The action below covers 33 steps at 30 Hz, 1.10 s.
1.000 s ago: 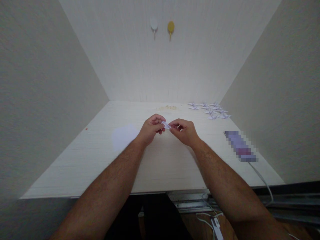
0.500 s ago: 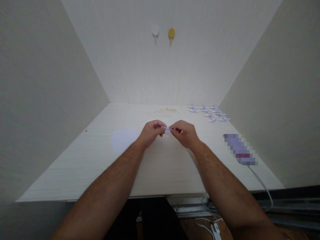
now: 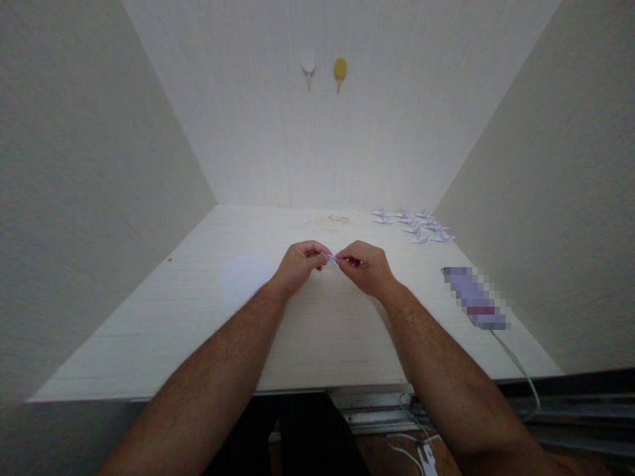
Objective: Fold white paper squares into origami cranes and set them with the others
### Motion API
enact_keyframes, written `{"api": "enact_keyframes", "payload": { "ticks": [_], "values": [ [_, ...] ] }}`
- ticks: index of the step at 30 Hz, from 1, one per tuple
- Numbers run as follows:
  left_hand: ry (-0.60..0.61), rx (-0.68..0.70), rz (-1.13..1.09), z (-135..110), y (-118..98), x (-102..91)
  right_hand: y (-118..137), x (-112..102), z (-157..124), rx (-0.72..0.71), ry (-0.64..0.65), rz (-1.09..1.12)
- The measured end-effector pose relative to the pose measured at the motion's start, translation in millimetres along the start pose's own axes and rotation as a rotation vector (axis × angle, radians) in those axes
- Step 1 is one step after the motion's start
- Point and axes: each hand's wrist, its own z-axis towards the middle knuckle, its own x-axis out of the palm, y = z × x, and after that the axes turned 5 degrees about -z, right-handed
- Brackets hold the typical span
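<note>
Folded paper (image 3: 333, 259) looks slimmer than a second ago — left hand (image 3: 306, 258) and right hand (image 3: 364, 262) both pinching it, so still mid-handling.

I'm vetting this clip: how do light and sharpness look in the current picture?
Head view: dim light, side walls greyer than the back wall; head view: the white sheet looks pale, its edges faint; head view: folded paper between left hand and right hand too soft to read its folds; head view: pixelation covers the flat device.
</note>
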Motion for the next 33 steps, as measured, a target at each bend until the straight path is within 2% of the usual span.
{"api": "enact_keyframes", "payload": {
  "ticks": [9,15,21,27,33],
  "values": [
    [-0.027,0.057,0.165,-3.3,-8.8,3.8,0.1,4.2,-1.5,0.065,-0.049,0.016],
    [-0.059,0.039,0.181,-4.8,-9.6,5.4,-0.6,4.1,-1.0,0.050,-0.042,0.019],
    [-0.093,0.040,0.217,-7.0,-10.3,8.3,0.3,4.0,0.1,0.124,-0.044,-0.024],
    [-0.112,0.154,0.289,-6.6,-10.3,11.6,-0.2,1.0,1.2,0.082,-0.028,-0.093],
    [-0.176,0.203,0.337,-7.6,-11.2,13.5,1.2,1.5,2.2,0.121,-0.061,-0.061]
  ]
}}
